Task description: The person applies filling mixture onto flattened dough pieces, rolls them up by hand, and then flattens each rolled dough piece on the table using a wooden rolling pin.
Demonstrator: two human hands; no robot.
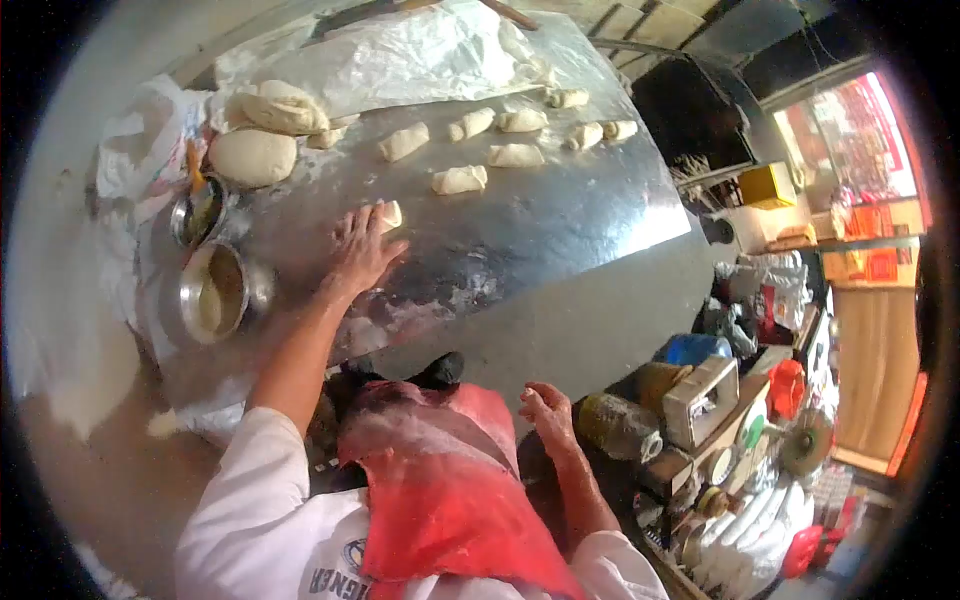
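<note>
My left hand [366, 248] lies palm down on the metal table [560, 220], fingers stretched and thumb out to the side. Its fingers touch a small roll of dough [391, 216], partly hidden beneath them. Away from the table, near the red apron [440, 490], my right hand [550, 412] is raised with curled fingers; a pale spot shows at the fingertips, too small to name. Several dough rolls lie farther back, the closest being one dough roll [460, 180]. A big round lump of dough [252, 158] rests at the back left.
A metal bowl [213, 290] and a smaller pan [197, 212] stand at the table's left. Clear plastic sheeting [410, 60] covers the back. To the right, a cluttered shelf carries a white crate [702, 400], a large jar [620, 427] and an orange-red container [787, 388].
</note>
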